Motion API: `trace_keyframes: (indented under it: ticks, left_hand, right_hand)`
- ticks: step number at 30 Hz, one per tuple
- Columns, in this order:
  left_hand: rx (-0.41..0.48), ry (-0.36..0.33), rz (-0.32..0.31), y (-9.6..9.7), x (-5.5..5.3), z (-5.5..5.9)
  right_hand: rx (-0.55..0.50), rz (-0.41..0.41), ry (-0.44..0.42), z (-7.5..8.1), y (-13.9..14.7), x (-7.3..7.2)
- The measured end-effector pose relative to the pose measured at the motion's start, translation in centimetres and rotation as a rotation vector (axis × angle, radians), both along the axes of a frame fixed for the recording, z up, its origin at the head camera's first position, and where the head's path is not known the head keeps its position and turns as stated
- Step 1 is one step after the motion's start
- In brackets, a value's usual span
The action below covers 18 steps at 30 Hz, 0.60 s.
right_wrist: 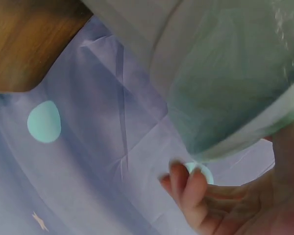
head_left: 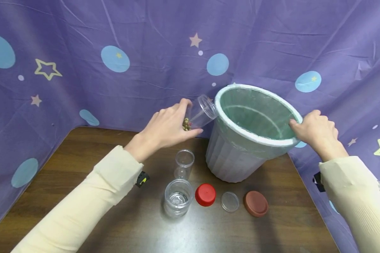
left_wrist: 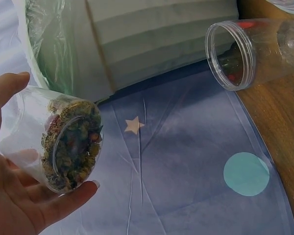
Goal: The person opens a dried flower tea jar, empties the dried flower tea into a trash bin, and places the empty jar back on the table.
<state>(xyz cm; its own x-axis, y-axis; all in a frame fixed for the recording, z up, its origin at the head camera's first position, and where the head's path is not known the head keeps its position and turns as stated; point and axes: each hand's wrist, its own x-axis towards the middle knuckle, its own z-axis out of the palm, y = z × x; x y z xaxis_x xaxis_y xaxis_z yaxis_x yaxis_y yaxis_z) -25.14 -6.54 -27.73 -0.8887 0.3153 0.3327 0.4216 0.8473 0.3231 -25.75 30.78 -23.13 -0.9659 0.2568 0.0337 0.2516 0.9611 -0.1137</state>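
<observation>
My left hand (head_left: 164, 126) grips a clear plastic jar (head_left: 198, 118) between thumb and fingers. The jar is tilted, its open mouth right at the left rim of a grey trash can (head_left: 231, 160). Dried flowers and leaves (left_wrist: 73, 147) lie packed at the jar's bottom end. Across the can, my right hand (head_left: 316, 131) holds the right side of its rim, thumb over the inner edge and fingers outside. A thin green bag (right_wrist: 225, 93) lines the can and folds over the rim. The can leans to the right.
Two open clear jars, a narrow one (head_left: 184, 161) and a wider one (head_left: 178, 200), stand on the wooden table (head_left: 139, 225). Right of them lie a red lid (head_left: 205, 195), a clear lid (head_left: 229, 201) and a brownish-red lid (head_left: 255, 203). A purple curtain (head_left: 164, 31) hangs behind.
</observation>
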Motion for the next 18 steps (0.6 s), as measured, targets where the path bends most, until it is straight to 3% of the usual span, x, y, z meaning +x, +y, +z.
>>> trace_keyframes:
  ticks: [8,18]
  left_hand:
    - [0.013,0.005,0.015,-0.3,-0.1,0.1]
    - [0.019,0.019,0.046,-0.8,-0.3,0.5]
  right_hand:
    - [-0.017,0.013,-0.064,-0.7,0.3,0.0]
    - [-0.071,-0.046,-0.107,-1.1,0.0,-0.3]
